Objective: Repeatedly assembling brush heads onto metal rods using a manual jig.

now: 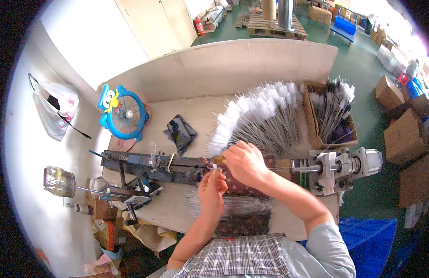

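My left hand (211, 192) is over the middle of a long machine rail (186, 170), thumb and fingers pinched together just below a small white piece (215, 166). What they grip is too small to make out. Close beside it, my right hand (246, 162) curls its fingers near a yellowish-brown bit; its grip is hidden. Behind the hands lies a large fanned heap of wire-stemmed brushes (265, 116) with white bristle heads. In front of the rail, a bundle of thin pale wires or bristles (242, 205) rests on a dark reddish cloth (244, 223).
A motor with a shaft (365, 161) is mounted at the rail's right end. Beyond it stands a cardboard box (315, 132) of more brushes. A blue fan (126, 115) and black plastic bag (180, 133) sit at left. A blue crate (369, 241) is at lower right.
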Action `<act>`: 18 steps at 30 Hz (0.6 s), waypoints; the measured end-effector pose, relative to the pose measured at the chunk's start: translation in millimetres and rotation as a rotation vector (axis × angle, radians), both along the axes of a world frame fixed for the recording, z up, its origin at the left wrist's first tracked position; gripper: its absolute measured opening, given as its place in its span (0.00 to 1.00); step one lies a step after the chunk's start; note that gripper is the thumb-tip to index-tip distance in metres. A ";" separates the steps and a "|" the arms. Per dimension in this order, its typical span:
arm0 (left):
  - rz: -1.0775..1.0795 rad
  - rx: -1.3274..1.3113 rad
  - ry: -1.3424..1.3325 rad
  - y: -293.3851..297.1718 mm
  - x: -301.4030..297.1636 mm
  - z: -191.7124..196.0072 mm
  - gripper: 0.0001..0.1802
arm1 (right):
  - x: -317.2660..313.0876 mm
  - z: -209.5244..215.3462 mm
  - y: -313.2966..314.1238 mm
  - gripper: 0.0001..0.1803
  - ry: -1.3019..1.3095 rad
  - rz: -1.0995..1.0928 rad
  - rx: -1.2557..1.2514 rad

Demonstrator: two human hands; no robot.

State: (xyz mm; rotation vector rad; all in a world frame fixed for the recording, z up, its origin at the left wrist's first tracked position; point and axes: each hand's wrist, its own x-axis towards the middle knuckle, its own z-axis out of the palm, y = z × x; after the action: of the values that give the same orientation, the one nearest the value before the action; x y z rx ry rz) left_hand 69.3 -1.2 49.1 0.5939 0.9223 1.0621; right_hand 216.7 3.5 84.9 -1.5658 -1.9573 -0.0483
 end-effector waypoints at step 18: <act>-0.052 -0.180 -0.230 7.1 -5.8 2.4 0.22 | -32.9 8.7 -13.2 0.11 0.137 -0.044 -0.045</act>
State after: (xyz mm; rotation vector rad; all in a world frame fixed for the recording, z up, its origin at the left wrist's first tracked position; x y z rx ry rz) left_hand 63.5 5.9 51.4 0.3369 0.7863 0.9660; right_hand 183.8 -9.7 93.6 -1.5971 -1.8298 0.0831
